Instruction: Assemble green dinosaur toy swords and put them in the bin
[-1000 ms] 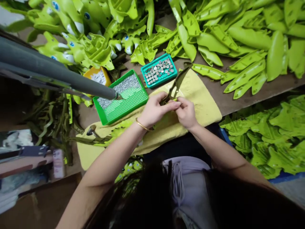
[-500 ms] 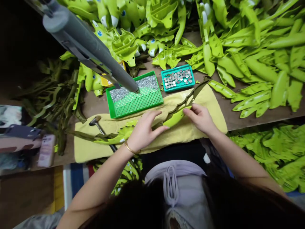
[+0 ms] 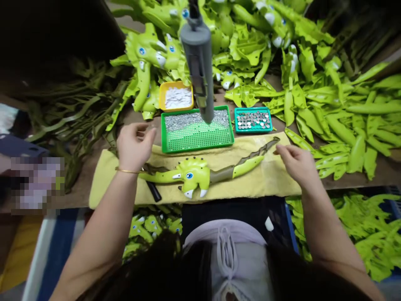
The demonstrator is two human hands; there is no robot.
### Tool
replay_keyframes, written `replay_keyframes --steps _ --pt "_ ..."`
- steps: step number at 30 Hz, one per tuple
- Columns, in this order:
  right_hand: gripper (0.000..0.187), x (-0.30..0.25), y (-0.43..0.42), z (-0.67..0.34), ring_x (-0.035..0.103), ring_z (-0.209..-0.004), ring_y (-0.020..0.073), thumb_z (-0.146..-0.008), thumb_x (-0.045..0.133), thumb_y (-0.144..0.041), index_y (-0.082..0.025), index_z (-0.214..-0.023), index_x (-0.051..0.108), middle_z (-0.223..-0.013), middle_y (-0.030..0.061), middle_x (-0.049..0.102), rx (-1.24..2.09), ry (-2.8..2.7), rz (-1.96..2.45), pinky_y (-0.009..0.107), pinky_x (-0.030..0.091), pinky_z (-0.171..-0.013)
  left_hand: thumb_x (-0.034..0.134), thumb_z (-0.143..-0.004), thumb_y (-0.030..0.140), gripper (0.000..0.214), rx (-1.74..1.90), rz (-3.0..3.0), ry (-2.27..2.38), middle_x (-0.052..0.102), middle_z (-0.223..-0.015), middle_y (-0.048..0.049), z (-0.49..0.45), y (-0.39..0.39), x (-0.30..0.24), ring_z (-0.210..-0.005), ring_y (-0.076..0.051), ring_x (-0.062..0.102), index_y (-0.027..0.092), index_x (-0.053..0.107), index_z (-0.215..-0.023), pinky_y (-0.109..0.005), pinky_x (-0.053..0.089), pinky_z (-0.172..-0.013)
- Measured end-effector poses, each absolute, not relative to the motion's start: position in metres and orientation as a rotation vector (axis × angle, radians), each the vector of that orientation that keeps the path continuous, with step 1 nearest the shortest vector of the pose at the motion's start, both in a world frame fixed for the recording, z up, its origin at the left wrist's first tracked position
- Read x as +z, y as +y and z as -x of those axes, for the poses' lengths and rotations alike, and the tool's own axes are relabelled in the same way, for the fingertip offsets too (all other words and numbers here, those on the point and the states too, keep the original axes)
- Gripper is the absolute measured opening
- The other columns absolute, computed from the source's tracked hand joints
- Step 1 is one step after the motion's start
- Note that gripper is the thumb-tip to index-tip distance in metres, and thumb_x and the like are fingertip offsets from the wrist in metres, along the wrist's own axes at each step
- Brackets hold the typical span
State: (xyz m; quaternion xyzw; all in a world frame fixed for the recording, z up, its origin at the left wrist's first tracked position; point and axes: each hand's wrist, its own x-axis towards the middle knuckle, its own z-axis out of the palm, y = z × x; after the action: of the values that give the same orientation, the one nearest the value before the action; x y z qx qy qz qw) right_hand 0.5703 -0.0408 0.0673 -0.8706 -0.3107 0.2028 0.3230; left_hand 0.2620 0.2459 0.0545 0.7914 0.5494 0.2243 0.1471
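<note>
My left hand point(image 3: 135, 146): loosely curled, contents unclear | my right hand point(image 3: 297, 165): fingers bent, grip unclear | lime-green-and-olive plastic horned-dinosaur toy point(image 3: 202, 169): on yellow cloth point(image 3: 250, 184), along desk's point(image 3: 78, 194) front edge

No lettering, label, brand, number or sign can be read. The area at nine o'clock is pixelated point(image 3: 37, 184), so any print there is hidden. At twelve o'clock, the grey body of the power screwdriver point(image 3: 198, 62) is too blurred to tell whether it bears any marking.
</note>
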Motion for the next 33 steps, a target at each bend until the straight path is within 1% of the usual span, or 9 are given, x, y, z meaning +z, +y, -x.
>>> replay_keyframes --steps 3,6,9,12,14,17,21,27,33 --pt "0.032 0.078 0.013 -0.566 0.055 -0.061 0.0145 -0.086 0.054 -0.049 -0.019 -0.081 0.066 -0.065 0.0001 0.059 0.437 -0.989 2.095 0.03 0.042 -0.062 0.057 -0.085 0.039 0.035 0.429 -2.405 1.633 0.069 -0.096 -0.0095 -0.267 0.259 0.051 -0.091 -0.022 0.063 0.013 0.065 -0.107 -0.037 0.05 -0.087" --pt "0.022 0.068 0.078 -0.549 0.06 -0.081 0.0182 -0.081 0.06 -0.032 -0.017 -0.097 0.065 -0.094 0.008 0.066 0.455 -1.225 1.92 0.037 0.049 -0.08 0.05 -0.09 0.046 0.042 0.128 -2.469 1.66 0.07 -0.1 -0.0149 -0.279 0.264 0.054 -0.098 -0.031 0.065 0.012 0.059 -0.113 -0.043 0.05 -0.085" --pt "0.039 0.061 0.12 -0.529 0.059 -0.1 0.0203 -0.076 0.056 -0.019 -0.02 -0.115 0.058 -0.117 0.0113 0.062 0.571 -1.283 1.662 0.041 0.049 -0.092 0.046 -0.091 0.052 0.049 -0.113 -2.445 1.618 0.068 -0.104 -0.0231 -0.289 0.268 0.051 -0.098 -0.037 0.066 0.01 0.056 -0.112 -0.046 0.05 -0.082" --pt "0.058 0.069 0.135 -0.51 0.057 -0.114 0.0189 -0.072 0.057 -0.018 -0.028 -0.128 0.047 -0.129 0.0057 0.059 0.826 -1.3 1.285 0.038 0.05 -0.097 0.044 -0.093 0.04 0.036 -0.137 -2.433 1.541 0.069 -0.104 -0.0236 -0.294 0.273 0.041 -0.098 -0.036 0.067 0.01 0.056 -0.108 -0.043 0.05 -0.082" --pt "0.055 0.078 0.135 -0.501 0.058 -0.111 0.0192 -0.073 0.061 -0.026 -0.029 -0.126 0.047 -0.121 0.0046 0.063 0.922 -1.278 1.182 0.036 0.053 -0.09 0.04 -0.093 0.03 0.029 -0.114 -2.423 1.525 0.069 -0.103 -0.0232 -0.296 0.274 0.035 -0.097 -0.034 0.068 0.009 0.056 -0.107 -0.04 0.05 -0.082" --pt "0.044 0.091 0.13 -0.495 0.061 -0.095 0.0177 -0.074 0.068 -0.035 -0.026 -0.114 0.054 -0.103 0.0029 0.065 0.929 -1.265 1.195 0.035 0.054 -0.08 0.035 -0.093 0.026 0.029 -0.061 -2.409 1.532 0.07 -0.102 -0.0231 -0.292 0.268 0.033 -0.095 -0.033 0.068 0.009 0.054 -0.108 -0.04 0.05 -0.08" --pt "0.038 0.101 0.118 -0.498 0.063 -0.089 0.016 -0.069 0.074 -0.03 -0.025 -0.101 0.056 -0.099 0.0018 0.063 0.739 -1.224 1.25 0.034 0.054 -0.077 0.031 -0.095 0.029 0.032 0.029 -2.402 1.55 0.07 -0.096 -0.0219 -0.282 0.254 0.039 -0.09 -0.034 0.069 0.009 0.05 -0.111 -0.041 0.05 -0.077" --pt "0.045 0.108 0.105 -0.512 0.065 -0.078 0.0143 -0.071 0.068 -0.029 -0.029 -0.113 0.051 -0.103 0.0013 0.065 0.555 -1.086 1.22 0.036 0.055 -0.078 0.026 -0.097 0.031 0.037 0.176 -2.407 1.596 0.071 -0.091 -0.0205 -0.284 0.248 0.041 -0.086 -0.034 0.069 0.009 0.045 -0.119 -0.041 0.049 -0.076" --pt "0.031 0.105 0.099 -0.527 0.063 -0.072 0.0155 -0.068 0.069 -0.027 -0.026 -0.096 0.056 -0.09 0.0019 0.065 0.3 -1.022 1.341 0.037 0.054 -0.075 0.026 -0.097 0.03 0.038 0.25 -2.397 1.618 0.071 -0.093 -0.0196 -0.297 0.255 0.03 -0.088 -0.032 0.07 0.008 0.045 -0.121 -0.038 0.048 -0.078"
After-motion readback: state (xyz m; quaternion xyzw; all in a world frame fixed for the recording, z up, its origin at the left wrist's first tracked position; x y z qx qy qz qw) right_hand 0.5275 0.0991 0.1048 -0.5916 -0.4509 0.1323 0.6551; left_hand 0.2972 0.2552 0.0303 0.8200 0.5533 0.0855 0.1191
